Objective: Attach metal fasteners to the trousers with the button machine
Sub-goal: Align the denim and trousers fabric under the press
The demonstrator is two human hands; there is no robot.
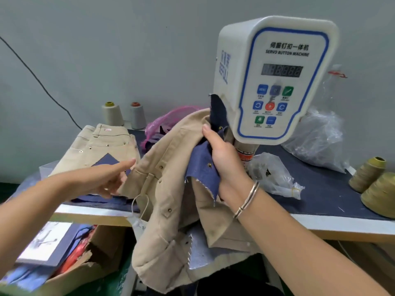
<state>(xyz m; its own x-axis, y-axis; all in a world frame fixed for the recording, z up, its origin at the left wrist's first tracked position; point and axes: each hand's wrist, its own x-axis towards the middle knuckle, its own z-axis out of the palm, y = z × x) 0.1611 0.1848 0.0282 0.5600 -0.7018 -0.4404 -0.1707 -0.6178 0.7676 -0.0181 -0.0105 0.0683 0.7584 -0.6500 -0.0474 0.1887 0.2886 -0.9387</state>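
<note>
Right hand (224,159) grips beige trousers (171,182), several fasteners (169,210) already on, beside the button machine (275,77); left hand (111,178) reaches open-fingered toward them. A finished-looking pair (102,144) lies on the worktop (320,189); more probably remains.

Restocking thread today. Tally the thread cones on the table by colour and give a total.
Cream cone with yellow core: 1
Grey cone with red core: 1
Olive-gold cones, right edge: 2
Total: 4
</note>
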